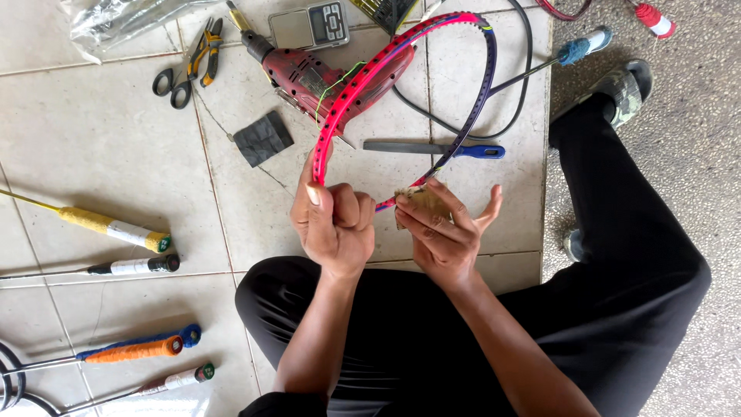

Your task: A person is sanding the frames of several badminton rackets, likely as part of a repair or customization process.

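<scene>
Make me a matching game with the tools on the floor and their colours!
Things:
1. electric drill
2. hand file
3. scissors
4. pliers

Colours:
A. black handles
B. red body
C. yellow and black handles
D. blue handle

Pairs: 1-B, 2-D, 3-A, 4-C

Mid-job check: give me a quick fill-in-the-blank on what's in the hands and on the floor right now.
1. The left hand grips the pink side of the racket ____.
2. The right hand presses a tan pad against the frame's ____ end.
3. The red ____ lies on the tiles beyond the frame.

Missing: frame; lower; drill
</scene>
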